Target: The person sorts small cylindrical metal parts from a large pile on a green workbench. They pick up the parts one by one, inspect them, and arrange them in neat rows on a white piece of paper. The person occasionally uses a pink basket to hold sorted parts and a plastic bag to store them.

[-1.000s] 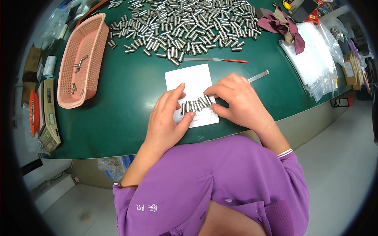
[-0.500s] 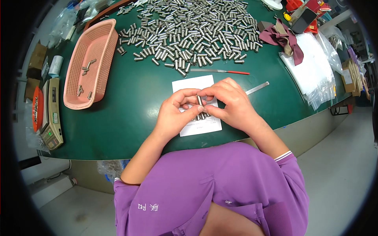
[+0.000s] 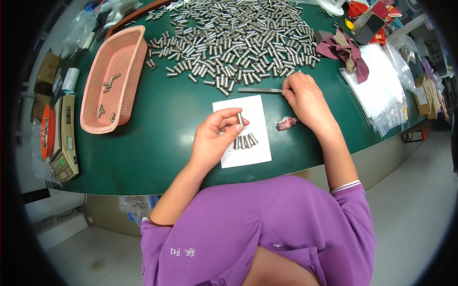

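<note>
My left hand [image 3: 213, 134] is closed on a short metal pin [image 3: 240, 118], held upright between thumb and fingers over a white sheet of paper [image 3: 259, 155]. Below that hand, several similar pins [image 3: 245, 141] lie in a row on the sheet. Farther right, my right hand [image 3: 307, 99] reaches over the green table with its fingers closed at the handle end of a flat file [image 3: 260, 89]. The file's grey blade points left; the fingers cover its handle. A small reddish, clear-wrapped lump [image 3: 286, 123] lies by my right wrist.
A large heap of metal pins [image 3: 238, 45] spreads across the far table [image 3: 167, 143]. On the left stand a pink basket [image 3: 88, 112] with a few pins, a scale [image 3: 67, 157] and an orange tray [image 3: 46, 148]. Plastic bags [image 3: 377, 90] and a maroon cloth [image 3: 341, 50] lie right.
My right hand has left the pin and moved right and away to the file, closing on its handle. The left hand still holds the pin. The row of pins and the wrapped lump are now uncovered.
</note>
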### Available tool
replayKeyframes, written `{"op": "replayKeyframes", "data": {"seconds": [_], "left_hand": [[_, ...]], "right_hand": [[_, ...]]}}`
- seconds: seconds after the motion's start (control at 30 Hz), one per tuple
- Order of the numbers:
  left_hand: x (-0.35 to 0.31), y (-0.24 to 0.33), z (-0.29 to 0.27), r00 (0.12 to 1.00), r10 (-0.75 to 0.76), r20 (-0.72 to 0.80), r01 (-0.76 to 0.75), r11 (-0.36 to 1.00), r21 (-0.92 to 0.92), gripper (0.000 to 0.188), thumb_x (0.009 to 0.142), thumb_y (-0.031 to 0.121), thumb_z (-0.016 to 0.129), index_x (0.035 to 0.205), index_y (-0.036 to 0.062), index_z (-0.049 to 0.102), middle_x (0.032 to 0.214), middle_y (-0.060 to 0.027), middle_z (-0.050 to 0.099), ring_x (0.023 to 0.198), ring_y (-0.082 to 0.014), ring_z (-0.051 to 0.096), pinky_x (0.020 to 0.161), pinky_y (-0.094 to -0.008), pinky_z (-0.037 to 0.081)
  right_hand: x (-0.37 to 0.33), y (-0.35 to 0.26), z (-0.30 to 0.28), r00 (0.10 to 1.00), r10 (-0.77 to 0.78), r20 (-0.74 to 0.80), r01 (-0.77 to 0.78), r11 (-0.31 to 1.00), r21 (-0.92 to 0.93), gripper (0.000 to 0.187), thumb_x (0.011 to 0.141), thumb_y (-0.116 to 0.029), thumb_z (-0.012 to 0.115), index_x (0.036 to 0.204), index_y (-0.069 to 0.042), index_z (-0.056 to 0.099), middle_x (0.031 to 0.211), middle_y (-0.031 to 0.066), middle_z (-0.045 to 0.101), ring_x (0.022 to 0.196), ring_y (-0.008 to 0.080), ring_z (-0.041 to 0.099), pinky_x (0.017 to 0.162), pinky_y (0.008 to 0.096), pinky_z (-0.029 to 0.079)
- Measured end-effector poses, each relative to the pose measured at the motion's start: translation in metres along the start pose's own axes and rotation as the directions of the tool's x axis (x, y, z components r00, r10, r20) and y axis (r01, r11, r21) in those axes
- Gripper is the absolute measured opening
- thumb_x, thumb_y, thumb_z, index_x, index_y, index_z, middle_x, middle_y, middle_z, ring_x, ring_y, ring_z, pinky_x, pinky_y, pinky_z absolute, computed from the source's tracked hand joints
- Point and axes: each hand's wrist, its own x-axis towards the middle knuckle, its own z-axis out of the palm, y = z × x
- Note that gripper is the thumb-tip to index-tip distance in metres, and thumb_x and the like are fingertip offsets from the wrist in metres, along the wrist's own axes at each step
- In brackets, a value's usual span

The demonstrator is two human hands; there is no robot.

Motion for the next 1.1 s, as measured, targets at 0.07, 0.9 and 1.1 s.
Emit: {"op": "replayKeyframes", "data": {"seconds": [0.07,0.9,1.1], "left_hand": [[-0.001,-0.001,-0.001,1.0,-0.002,-0.009,0.002,1.0,-0.003,0.031,0.094,0.0,0.06,0.125,-0.001,0.057,0.106,-0.0106,0.069,0.102,-0.015,0.063,0.091,-0.0292,0.051],[-0.003,0.004,0.002,0.992,0.018,-0.125,-0.035,0.99,-0.136,0.032,0.092,-0.002,0.065,0.123,-0.0031,0.059,0.106,-0.0131,0.07,0.102,-0.0175,0.066,0.091,-0.0308,0.054],[-0.002,-0.004,-0.007,0.998,0.011,-0.063,-0.023,0.983,-0.182,0.033,0.094,0.001,0.062,0.127,-0.0017,0.057,0.109,-0.0128,0.07,0.103,-0.017,0.066,0.091,-0.0304,0.053]], "right_hand": [[0.002,-0.013,-0.012,0.994,0.109,0.024,-0.112,0.959,0.261,0.008,0.087,-0.008,0.063,0.094,-0.005,0.062,0.087,0.0107,0.065,0.085,0.0311,0.061,0.079,0.0425,0.049],[-0.004,-0.047,0.016,0.99,-0.14,0.008,0.129,0.933,0.337,0.015,0.083,-0.026,0.067,0.076,-0.014,0.074,0.069,0.0021,0.067,0.068,0.023,0.061,0.065,0.0359,0.051],[0.002,-0.027,-0.006,0.97,0.148,0.19,-0.217,0.88,0.422,0.02,0.083,-0.028,0.069,0.077,-0.01,0.074,0.064,0.0041,0.064,0.069,0.0234,0.063,0.065,0.0363,0.051]]}}
